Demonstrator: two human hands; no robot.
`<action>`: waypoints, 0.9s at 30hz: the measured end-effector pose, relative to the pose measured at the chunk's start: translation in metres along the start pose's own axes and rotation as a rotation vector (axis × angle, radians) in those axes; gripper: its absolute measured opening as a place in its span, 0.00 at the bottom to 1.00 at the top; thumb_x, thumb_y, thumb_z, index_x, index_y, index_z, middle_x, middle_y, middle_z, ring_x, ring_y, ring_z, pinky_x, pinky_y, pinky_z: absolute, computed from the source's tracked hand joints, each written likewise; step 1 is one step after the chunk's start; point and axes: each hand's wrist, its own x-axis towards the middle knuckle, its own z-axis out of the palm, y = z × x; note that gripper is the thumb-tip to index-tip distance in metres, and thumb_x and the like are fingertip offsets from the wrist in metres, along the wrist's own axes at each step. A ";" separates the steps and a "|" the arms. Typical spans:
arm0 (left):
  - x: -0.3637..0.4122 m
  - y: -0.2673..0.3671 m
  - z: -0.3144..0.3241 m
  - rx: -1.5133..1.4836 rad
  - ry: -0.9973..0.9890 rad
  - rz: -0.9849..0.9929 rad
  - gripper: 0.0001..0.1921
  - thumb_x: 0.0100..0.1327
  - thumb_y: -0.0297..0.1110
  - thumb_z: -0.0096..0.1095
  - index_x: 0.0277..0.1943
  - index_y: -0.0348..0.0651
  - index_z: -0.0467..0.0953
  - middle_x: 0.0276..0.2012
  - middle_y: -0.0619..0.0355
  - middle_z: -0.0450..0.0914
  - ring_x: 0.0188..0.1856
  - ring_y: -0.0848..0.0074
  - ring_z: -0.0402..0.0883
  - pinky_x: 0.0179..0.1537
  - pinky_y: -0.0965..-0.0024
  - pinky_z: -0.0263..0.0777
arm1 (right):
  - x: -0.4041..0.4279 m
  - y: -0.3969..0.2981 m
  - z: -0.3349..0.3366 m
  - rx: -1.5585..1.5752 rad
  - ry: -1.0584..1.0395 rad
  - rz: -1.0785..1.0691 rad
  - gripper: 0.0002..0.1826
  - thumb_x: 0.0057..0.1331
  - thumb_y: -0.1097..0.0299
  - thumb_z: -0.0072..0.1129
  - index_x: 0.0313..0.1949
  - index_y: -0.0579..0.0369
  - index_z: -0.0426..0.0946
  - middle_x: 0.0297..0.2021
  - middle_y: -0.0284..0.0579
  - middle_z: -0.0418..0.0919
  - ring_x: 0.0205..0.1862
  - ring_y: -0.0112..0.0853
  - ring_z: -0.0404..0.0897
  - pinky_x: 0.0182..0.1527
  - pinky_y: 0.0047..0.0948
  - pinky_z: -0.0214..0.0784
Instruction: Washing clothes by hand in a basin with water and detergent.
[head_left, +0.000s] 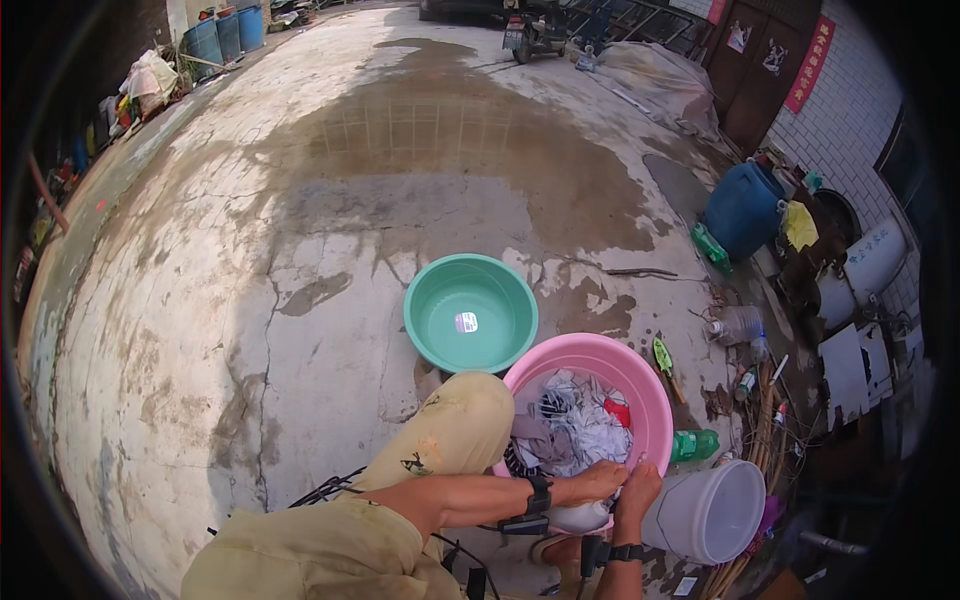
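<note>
A pink plastic basin (651, 375) stands in front of me at the right, holding a heap of wet clothes (592, 420), white, grey-brown and striped, with a small red patch. Over its near rim my left hand (600, 480) is closed on some light cloth. My right hand (641, 484) is beside it, nearly touching, its fingers also curled on cloth; the cloth between them is mostly hidden. Below my left wrist a rounded white thing shows at the basin's near side. A green plastic basin (469, 281), bearing a sticker inside, stands just beyond the pink one.
A white plastic bucket (694, 517) and a green bottle (694, 445) lie close on the right. Sticks, a clear plastic jug (735, 325) and a blue barrel (742, 210) line the right side. Wet patches mark the cracked concrete; a parked vehicle stands far ahead.
</note>
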 end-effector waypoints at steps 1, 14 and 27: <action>-0.003 -0.001 -0.008 -0.043 -0.010 -0.019 0.19 0.66 0.39 0.35 0.33 0.31 0.70 0.33 0.40 0.75 0.38 0.51 0.75 0.40 0.57 0.67 | -0.004 -0.004 0.008 0.026 0.007 -0.066 0.18 0.71 0.64 0.39 0.31 0.67 0.69 0.25 0.56 0.73 0.26 0.45 0.70 0.32 0.44 0.62; 0.020 -0.007 -0.051 -0.652 0.336 -0.223 0.14 0.70 0.42 0.48 0.39 0.38 0.73 0.30 0.66 0.70 0.32 0.84 0.64 0.34 0.77 0.61 | -0.025 -0.021 -0.042 0.127 -0.429 -0.226 0.08 0.63 0.72 0.48 0.36 0.65 0.69 0.27 0.48 0.73 0.27 0.30 0.69 0.32 0.32 0.64; 0.014 -0.023 -0.041 -0.615 0.160 -0.279 0.14 0.72 0.41 0.46 0.41 0.41 0.76 0.36 0.65 0.73 0.39 0.84 0.66 0.44 0.78 0.62 | 0.009 0.010 -0.024 1.052 -0.452 0.253 0.19 0.67 0.72 0.46 0.57 0.63 0.66 0.46 0.49 0.75 0.50 0.34 0.75 0.53 0.33 0.69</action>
